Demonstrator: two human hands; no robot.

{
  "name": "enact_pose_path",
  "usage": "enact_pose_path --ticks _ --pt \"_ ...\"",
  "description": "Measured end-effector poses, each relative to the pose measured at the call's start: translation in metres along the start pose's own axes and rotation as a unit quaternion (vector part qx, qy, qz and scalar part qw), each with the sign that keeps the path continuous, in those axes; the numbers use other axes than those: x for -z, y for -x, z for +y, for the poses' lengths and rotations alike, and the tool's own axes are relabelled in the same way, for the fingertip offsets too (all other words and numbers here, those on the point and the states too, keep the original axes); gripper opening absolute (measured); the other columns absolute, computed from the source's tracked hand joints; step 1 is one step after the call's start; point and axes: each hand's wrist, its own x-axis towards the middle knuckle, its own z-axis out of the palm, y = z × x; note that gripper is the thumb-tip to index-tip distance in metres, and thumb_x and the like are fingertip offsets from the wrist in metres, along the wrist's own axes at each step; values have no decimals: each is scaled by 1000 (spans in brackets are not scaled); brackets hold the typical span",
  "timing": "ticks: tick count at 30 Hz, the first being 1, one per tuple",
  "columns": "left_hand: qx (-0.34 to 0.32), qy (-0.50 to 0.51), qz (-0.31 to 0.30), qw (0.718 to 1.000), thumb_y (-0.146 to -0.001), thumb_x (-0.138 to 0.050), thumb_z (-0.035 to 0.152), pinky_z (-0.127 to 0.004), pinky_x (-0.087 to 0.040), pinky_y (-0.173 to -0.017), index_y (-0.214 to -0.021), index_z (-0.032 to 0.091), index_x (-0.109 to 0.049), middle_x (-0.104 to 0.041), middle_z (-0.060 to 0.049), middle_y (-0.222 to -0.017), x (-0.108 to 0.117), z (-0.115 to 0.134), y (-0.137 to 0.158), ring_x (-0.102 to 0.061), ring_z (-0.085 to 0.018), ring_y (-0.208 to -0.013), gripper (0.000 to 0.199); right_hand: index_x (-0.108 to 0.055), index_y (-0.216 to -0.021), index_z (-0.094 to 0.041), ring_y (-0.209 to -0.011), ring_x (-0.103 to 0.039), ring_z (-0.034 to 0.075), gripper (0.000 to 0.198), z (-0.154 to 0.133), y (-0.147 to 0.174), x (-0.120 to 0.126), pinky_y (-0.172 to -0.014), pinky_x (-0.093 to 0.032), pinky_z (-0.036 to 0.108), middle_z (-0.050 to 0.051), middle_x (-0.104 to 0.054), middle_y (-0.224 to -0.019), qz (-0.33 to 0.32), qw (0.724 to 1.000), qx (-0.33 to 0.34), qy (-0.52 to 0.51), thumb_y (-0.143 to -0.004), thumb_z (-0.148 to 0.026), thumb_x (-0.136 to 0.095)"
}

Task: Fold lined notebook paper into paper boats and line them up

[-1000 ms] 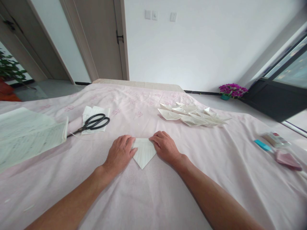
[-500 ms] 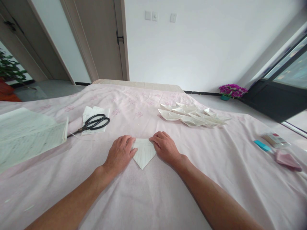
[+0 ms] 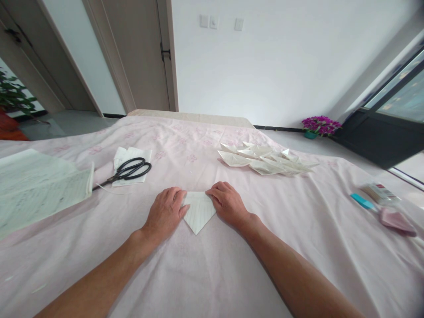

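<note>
A folded sheet of lined paper [image 3: 198, 213] lies on the pink cloth, its point toward me and its straight edge away from me. My left hand [image 3: 166, 207] is closed on the paper's left corner, the thumb lying over its face. On the opposite corner, my right hand [image 3: 229, 203] pinches the paper with the fingers pressed together. Both hands rest low against the cloth, and they cover the side corners of the paper. Beyond my right hand sit several folded paper boats [image 3: 265, 159] in a cluster.
Black-handled scissors [image 3: 132, 170] lie partly over small white paper pieces [image 3: 123, 154] at the left. Large written sheets [image 3: 43, 190] spread at the far left. To the right are a blue object [image 3: 362, 201], a clear-wrapped packet [image 3: 380, 193] and a pink cloth piece [image 3: 396, 221].
</note>
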Motion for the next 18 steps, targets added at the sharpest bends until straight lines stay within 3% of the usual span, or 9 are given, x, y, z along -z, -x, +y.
enact_pose_path --ticks 18 --pt "-2 16 0 1000 -88 -60 24 -45 -48 -94 -117 17 -56 -59 -12 -115 1 -1 1 -56 -28 -107 29 -69 -104 -22 -92 -53 19 23 1 0 1 -83 -44 32 6 -62 -98 -3 1000 -3 0 -96 -15 -49"
